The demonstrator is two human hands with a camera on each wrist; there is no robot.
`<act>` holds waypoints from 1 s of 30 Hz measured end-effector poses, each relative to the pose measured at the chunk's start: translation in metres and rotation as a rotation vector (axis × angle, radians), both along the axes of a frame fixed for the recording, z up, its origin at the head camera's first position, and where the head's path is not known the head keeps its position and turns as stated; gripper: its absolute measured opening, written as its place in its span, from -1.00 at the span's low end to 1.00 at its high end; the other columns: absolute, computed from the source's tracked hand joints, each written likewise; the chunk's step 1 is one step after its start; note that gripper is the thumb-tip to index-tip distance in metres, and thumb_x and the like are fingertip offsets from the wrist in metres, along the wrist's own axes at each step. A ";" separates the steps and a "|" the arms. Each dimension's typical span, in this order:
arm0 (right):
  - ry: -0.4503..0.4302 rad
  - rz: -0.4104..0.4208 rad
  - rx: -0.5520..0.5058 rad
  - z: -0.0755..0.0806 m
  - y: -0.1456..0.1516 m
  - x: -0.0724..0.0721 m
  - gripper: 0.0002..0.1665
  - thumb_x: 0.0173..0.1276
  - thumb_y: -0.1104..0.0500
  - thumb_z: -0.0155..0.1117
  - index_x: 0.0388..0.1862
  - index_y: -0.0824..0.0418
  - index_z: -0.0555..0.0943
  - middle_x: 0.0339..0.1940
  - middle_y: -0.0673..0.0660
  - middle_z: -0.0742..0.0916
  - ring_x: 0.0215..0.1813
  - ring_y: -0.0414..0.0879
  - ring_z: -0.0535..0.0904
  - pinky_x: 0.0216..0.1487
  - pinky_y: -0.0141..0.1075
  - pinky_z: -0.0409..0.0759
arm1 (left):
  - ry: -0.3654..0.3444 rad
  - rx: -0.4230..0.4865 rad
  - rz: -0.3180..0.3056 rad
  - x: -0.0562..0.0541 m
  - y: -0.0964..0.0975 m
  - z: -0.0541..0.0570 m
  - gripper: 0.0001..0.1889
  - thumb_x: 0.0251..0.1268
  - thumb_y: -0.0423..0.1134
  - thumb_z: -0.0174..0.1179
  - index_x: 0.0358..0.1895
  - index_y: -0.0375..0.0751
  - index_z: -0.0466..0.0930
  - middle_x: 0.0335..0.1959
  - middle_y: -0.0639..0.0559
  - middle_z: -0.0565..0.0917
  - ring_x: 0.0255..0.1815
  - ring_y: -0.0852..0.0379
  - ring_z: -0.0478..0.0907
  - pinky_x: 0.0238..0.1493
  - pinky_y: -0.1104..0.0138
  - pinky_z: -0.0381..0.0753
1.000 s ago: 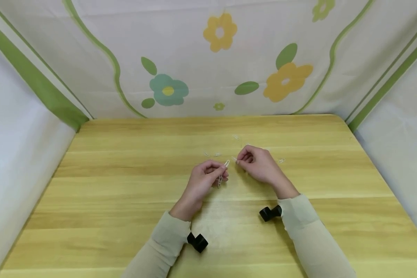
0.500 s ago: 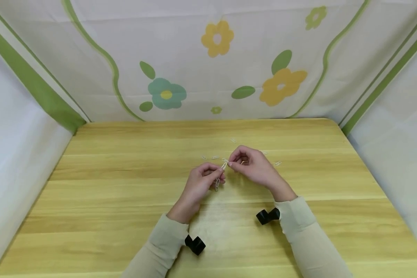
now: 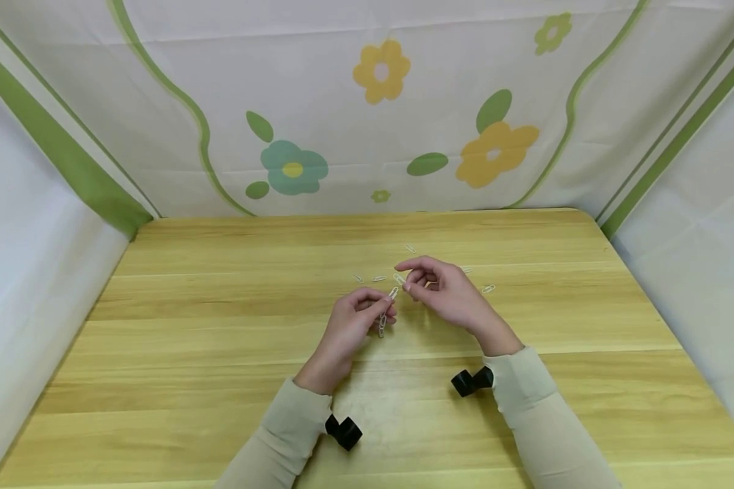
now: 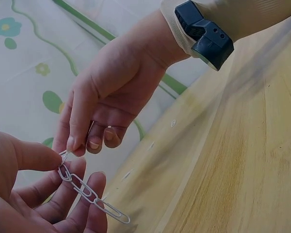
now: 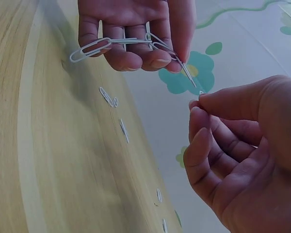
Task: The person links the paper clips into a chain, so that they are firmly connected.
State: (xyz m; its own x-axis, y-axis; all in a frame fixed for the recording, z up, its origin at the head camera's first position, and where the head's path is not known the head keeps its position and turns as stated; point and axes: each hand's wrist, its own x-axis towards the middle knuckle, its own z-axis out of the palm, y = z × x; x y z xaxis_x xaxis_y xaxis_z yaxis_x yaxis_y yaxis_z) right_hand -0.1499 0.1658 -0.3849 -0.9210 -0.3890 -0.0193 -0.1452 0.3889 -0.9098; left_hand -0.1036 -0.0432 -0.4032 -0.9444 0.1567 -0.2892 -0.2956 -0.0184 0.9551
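Paper clip chain is hanging from the left hand, pinched btwn thumb & fingers just above the table, near its middle. Right hand is sitting just beside it, thumb & forefinger pinching a single paper clip right at the chain's top end; can't tell if they're touching. Loose clips are lying scattered on the wood beyond both hands. Floral cloth is hanging behind the table.
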 end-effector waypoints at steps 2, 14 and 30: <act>-0.003 0.001 0.001 0.001 0.000 0.001 -0.58 0.61 0.25 0.28 0.39 0.23 0.63 -0.02 0.33 0.75 -0.08 0.28 0.70 -0.11 -0.25 0.72 | -0.002 0.001 -0.001 0.000 0.000 0.000 -0.71 0.60 -0.15 0.29 0.11 -0.31 0.70 -0.09 -0.17 0.83 -0.14 0.09 0.78 -0.15 0.32 0.63; -0.005 -0.003 -0.005 0.002 -0.001 0.001 -0.62 0.63 0.23 0.27 0.35 0.18 0.67 -0.02 0.32 0.75 -0.09 0.14 0.70 -0.04 -0.06 0.75 | -0.003 0.002 0.003 0.000 -0.001 0.002 -0.69 0.61 -0.14 0.29 0.12 -0.33 0.69 -0.11 -0.14 0.83 -0.14 0.10 0.77 -0.16 0.31 0.64; -0.011 -0.022 -0.037 0.001 0.000 0.002 -0.61 0.66 0.20 0.25 0.39 0.04 0.68 0.00 0.39 0.74 -0.10 0.18 0.69 -0.07 -0.16 0.70 | -0.014 0.010 0.010 -0.001 -0.001 0.002 -0.71 0.62 -0.16 0.28 0.13 -0.34 0.69 -0.10 -0.15 0.83 -0.15 0.10 0.77 -0.18 0.32 0.62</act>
